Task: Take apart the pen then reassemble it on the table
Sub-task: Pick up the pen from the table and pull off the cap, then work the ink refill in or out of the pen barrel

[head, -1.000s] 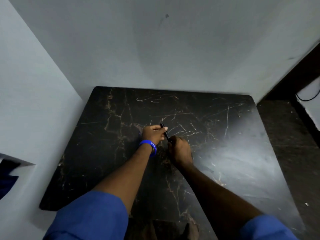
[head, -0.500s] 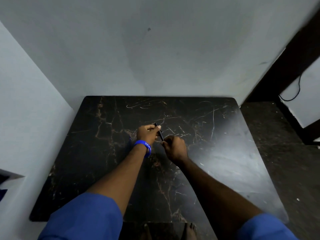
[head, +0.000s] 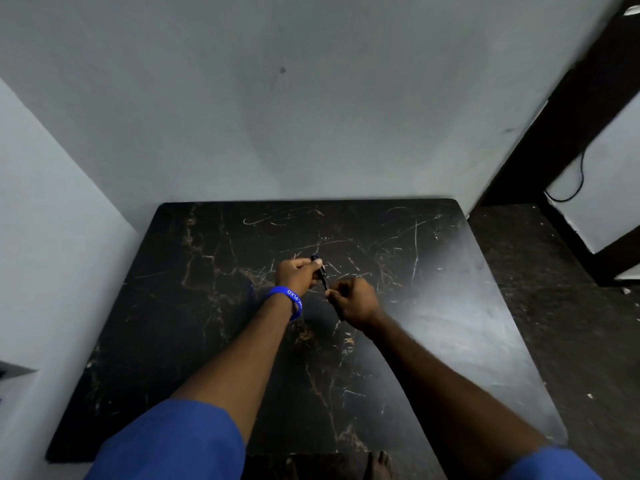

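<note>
A slim dark pen (head: pixel 322 274) is held just above the middle of the black marble table (head: pixel 433 323). My left hand (head: pixel 297 275), with a blue wristband, pinches the pen's far end. My right hand (head: pixel 354 301) grips its near end, fingers curled round it. The pen slants from upper left to lower right between the two hands. Only a short stretch of the barrel shows; both ends are hidden by fingers.
The table stands against a pale wall (head: pixel 311 116) at the back and another on the left. A dark floor (head: pixel 561 306) lies to the right, with a dark door frame (head: pixel 568 109) and a thin black cable (head: pixel 578 181). My bare toes (head: pixel 379 464) show below the near edge.
The camera view has tilted and shifted, so the table looks lower in frame. Both hands stay on the pen in nearly the same grip.
</note>
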